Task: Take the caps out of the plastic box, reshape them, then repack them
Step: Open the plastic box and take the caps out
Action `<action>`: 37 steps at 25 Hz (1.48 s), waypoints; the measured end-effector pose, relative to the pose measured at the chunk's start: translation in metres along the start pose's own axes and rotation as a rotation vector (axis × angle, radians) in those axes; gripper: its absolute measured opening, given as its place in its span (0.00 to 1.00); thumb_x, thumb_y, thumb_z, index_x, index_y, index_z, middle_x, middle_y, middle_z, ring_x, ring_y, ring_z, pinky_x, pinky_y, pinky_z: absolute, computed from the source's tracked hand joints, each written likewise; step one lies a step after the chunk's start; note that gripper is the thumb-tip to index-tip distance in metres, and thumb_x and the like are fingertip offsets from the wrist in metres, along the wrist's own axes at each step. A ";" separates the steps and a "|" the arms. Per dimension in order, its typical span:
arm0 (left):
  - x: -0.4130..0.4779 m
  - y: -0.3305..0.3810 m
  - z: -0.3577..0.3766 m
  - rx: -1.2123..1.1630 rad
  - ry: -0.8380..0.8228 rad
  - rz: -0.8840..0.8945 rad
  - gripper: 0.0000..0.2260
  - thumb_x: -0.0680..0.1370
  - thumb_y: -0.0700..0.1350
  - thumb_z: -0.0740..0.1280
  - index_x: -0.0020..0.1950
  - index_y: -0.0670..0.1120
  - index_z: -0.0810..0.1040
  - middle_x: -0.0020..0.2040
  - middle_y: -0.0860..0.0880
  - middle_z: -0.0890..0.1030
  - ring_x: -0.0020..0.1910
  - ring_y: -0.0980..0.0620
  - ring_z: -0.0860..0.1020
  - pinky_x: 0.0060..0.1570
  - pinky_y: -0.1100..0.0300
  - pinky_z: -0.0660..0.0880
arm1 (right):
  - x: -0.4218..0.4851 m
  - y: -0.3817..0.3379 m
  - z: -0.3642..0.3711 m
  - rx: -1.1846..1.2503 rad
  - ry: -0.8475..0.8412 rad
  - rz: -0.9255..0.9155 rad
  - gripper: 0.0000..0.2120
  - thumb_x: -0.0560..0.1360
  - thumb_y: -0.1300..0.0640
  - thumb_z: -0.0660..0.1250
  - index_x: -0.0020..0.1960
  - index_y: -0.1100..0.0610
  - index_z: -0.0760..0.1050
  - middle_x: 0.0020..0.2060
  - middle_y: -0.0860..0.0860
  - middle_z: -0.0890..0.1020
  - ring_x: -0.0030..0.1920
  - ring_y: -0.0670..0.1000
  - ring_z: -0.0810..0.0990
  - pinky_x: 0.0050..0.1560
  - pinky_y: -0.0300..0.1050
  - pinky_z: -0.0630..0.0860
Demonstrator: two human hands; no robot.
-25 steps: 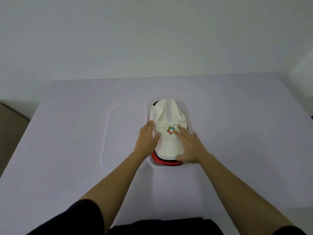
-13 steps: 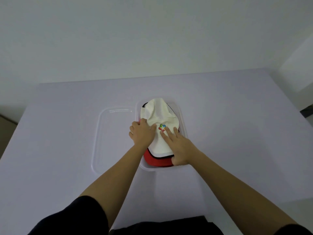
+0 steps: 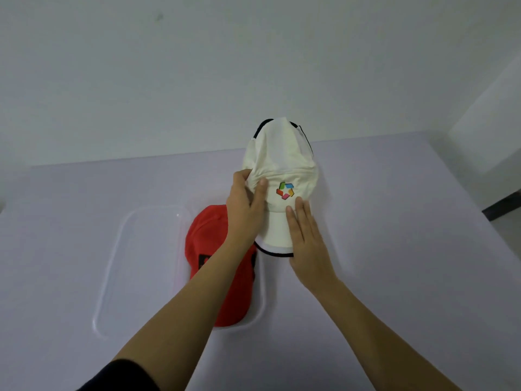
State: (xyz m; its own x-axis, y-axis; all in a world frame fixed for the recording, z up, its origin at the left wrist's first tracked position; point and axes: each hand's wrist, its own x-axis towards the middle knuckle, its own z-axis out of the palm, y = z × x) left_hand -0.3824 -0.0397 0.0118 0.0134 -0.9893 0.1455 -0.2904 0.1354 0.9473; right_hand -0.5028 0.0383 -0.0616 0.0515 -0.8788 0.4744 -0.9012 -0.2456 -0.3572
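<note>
Head view, looking down along two bare forearms. The left hand's thumb [image 3: 262, 187] presses on top of a white cap [image 3: 282, 159], and the other fingers of that hand curl round the cap's left edge and bunch the cloth, so the left hand [image 3: 245, 204] is clamped on the cap. The right hand's fingers [image 3: 299, 218] lie straight and close together, flat on the right side of the cap's brim, with the right hand [image 3: 307, 244] spread open over the brim's black-trimmed edge. The white cap is held up in the air above the far right corner of the plastic box [image 3: 261, 303], crown pointing away from the person, so that its top shows against the pale wall. A small many-coloured logo [image 3: 285, 190] sits on its front, between the two hands.

Inside the box lies a red cap [image 3: 208, 244], partly hidden by the left forearm; a dark patch shows on it. Just left of the box, and touching it or nearly so, a clear lid [image 3: 141, 263] lies flat. Box and lid both rest on a pale lilac table [image 3: 394, 249]. A dark sleeve [image 3: 124, 376] covers the left upper arm, nearer the person than the box.
</note>
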 end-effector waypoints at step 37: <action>-0.018 -0.115 -0.079 0.555 0.039 -0.418 0.15 0.79 0.46 0.61 0.58 0.35 0.71 0.57 0.35 0.76 0.61 0.36 0.70 0.59 0.48 0.67 | 0.033 -0.065 0.076 -0.027 -0.590 0.450 0.20 0.78 0.44 0.54 0.54 0.57 0.76 0.76 0.60 0.50 0.75 0.62 0.36 0.69 0.68 0.35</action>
State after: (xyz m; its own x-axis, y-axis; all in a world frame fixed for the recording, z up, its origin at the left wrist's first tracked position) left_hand -0.2736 -0.0335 -0.0768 0.2621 -0.9481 -0.1801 -0.6996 -0.3152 0.6413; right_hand -0.4094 -0.0056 -0.0843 -0.1095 -0.9677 -0.2269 -0.8994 0.1936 -0.3919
